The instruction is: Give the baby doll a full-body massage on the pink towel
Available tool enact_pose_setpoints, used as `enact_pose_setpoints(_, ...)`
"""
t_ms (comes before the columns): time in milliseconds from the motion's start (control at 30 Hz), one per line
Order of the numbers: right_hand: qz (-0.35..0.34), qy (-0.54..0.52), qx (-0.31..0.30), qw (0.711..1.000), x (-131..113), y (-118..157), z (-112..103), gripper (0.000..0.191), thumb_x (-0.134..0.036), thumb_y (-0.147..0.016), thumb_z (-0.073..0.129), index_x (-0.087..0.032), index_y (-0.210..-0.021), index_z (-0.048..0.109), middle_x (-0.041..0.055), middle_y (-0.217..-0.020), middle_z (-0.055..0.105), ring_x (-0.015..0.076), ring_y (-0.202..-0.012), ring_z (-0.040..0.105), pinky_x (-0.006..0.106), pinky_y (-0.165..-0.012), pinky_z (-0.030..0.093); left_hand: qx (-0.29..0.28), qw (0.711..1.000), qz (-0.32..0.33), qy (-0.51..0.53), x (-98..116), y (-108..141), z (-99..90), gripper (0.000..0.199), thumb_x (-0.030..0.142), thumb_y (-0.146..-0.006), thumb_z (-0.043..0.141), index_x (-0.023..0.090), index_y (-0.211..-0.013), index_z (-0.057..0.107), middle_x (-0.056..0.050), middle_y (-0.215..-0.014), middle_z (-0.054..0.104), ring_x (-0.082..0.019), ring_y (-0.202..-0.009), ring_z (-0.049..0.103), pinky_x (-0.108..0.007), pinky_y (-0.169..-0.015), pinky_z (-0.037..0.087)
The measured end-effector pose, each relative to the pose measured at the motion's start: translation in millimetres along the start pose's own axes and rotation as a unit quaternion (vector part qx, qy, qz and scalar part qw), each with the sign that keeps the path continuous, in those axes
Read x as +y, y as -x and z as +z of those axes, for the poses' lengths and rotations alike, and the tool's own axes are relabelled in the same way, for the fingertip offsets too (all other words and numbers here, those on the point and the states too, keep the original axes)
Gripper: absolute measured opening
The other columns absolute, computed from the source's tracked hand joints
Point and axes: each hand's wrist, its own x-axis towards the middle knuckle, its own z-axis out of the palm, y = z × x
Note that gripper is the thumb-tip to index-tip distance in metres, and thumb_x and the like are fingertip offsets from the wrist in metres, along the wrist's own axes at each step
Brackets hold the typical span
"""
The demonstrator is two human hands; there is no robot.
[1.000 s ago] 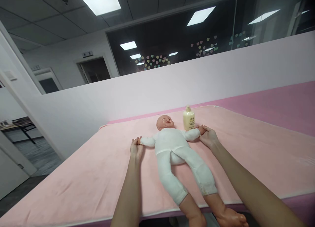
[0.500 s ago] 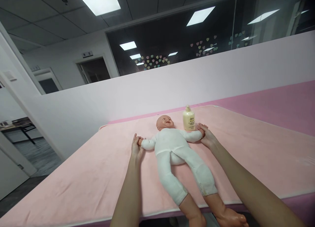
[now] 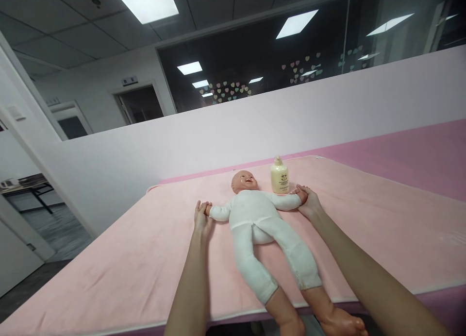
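Doll (image 3: 253, 207) in white lies face up on pink sheet (image 3: 120, 258), head toward far edge, lower legs over near edge. My left hand (image 3: 202, 219) grips one doll hand, my right hand (image 3: 310, 203) grips other; doll's arms spread sideways. Pale-yellow pump bottle (image 3: 279, 178) stands upright near far edge, just beyond doll's arm on my right. White wall (image 3: 218, 137) behind.
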Motion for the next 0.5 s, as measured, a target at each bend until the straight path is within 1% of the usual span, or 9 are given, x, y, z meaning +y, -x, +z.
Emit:
enact_pose_setpoints(133,-0.018,-0.011,-0.013,1.0,-3.1,5.2,1.4,0.013,-0.018,-0.067,0.055,-0.022,-0.065,0.043,-0.0037,-0.058,0.053,0.0124,-0.052,0.053,0.031,-0.057,0.054,0.031,0.999,-0.024,0.008,0.4,0.5,0.3,0.044,0.0,-0.077,0.049,0.024,-0.111,0.035,0.0,-0.082,0.056,-0.01,-0.074,0.061,-0.025,-0.072,0.051)
enact_pose_setpoints(267,-0.005,-0.023,-0.007,1.0,-2.9,5.2,2.9,0.011,-0.013,-0.066,0.053,-0.021,-0.069,0.046,-0.0039,-0.059,0.053,0.0107,-0.052,0.053,0.027,-0.056,0.054,0.06,0.998,-0.024,0.019,0.2,1.8,2.6,0.044,0.002,-0.076,0.047,0.023,-0.112,0.034,-0.001,-0.082,0.054,-0.013,-0.075,0.061,-0.029,-0.072,0.052)
enact_pose_setpoints(333,0.001,-0.031,-0.003,1.0,-2.3,4.7,4.9,0.014,-0.01,-0.065,0.053,-0.021,-0.07,0.046,-0.0045,-0.063,0.055,0.0088,-0.051,0.052,0.025,-0.055,0.054,0.063,0.998,-0.025,0.019,-0.3,1.7,3.4,0.04,0.003,-0.076,0.047,0.022,-0.11,0.036,-0.001,-0.082,0.054,-0.014,-0.074,0.061,-0.03,-0.071,0.052)
enact_pose_setpoints(400,0.004,-0.035,0.0,0.999,-1.7,4.5,7.2,0.017,-0.007,-0.064,0.054,-0.021,-0.07,0.047,-0.0049,-0.067,0.057,0.0072,-0.051,0.052,0.022,-0.055,0.053,0.061,0.998,-0.027,0.018,-1.1,0.9,3.5,0.036,0.003,-0.076,0.047,0.021,-0.105,0.038,-0.001,-0.08,0.054,-0.013,-0.072,0.061,-0.028,-0.07,0.051)
enact_pose_setpoints(500,0.014,-0.035,0.009,0.999,-1.3,3.7,8.8,0.02,-0.003,-0.064,0.055,-0.02,-0.071,0.048,-0.0058,-0.062,0.055,0.0067,-0.05,0.052,0.019,-0.054,0.052,0.047,0.998,-0.028,0.019,-2.1,-0.9,2.4,0.03,0.002,-0.076,0.048,0.019,-0.1,0.041,0.0,-0.077,0.054,-0.01,-0.067,0.059,-0.024,-0.068,0.051)
